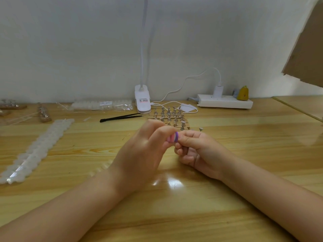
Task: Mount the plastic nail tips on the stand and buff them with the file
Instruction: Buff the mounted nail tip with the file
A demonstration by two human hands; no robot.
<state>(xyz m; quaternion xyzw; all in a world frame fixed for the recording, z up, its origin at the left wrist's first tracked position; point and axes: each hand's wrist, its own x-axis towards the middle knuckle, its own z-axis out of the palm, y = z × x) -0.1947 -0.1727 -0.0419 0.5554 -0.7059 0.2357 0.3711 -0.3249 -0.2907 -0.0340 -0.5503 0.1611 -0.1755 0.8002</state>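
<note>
Fingers (158, 135) pinch file (173, 137); stand (168, 117), tweezers (120, 117) behind.

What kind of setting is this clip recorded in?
Likely a small nail-craft workbench against a plain wall. Signs: a wooden stand of metal pegs, strips of plastic nail tips, and a clip-on lamp on the wooden table.

Hands meet mid-counter (227, 198), left hand (143, 154) beside right hand (197, 151). Behind them sits the stand (168, 117); tweezers (120, 117) lie to its left, power strip (225, 102) back right, nail-tip strip (35, 151) far left.
</note>
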